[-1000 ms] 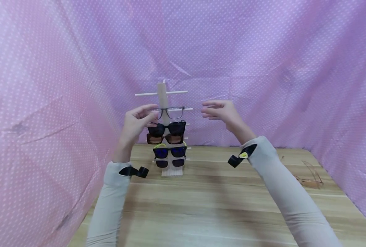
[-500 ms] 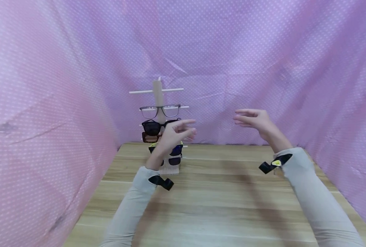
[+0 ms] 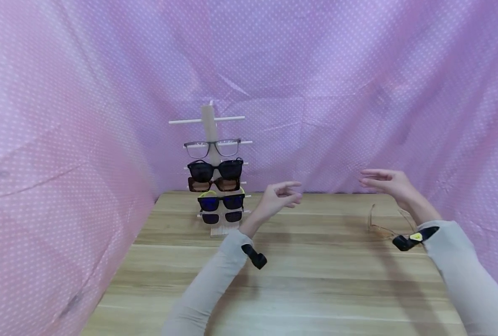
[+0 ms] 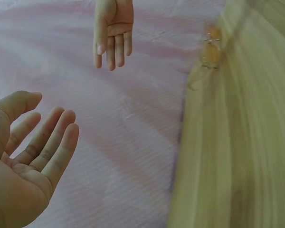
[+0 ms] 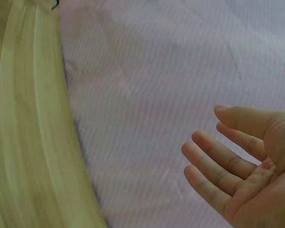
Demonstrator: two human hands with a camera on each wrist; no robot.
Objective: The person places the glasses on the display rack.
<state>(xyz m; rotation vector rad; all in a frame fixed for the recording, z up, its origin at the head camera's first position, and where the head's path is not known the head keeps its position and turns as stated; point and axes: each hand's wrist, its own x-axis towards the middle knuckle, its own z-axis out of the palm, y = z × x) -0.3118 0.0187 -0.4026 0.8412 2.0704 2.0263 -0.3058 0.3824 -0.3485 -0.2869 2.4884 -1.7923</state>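
Observation:
My left hand hovers above the table to the right of the display rack, its fingers loosely extended and holding nothing. Farther right, my right hand is in the air with relaxed fingers and an empty palm. Below and behind it on the table lies a pair of glasses with a clear amber frame, partly hidden by the right wrist strap in the head view. The left wrist view also shows these amber glasses near the table's back edge, with the right hand at the top.
A wooden display rack stands at the back left. Clear-lens glasses, black sunglasses, tortoiseshell sunglasses and further dark pairs hang on it; its top bar bears none. Pink dotted cloth encloses the table.
My left hand has left the clear-lens glasses on the rack and moved right and down. My right hand has also moved right and lower, toward the amber glasses. The view has shifted slightly.

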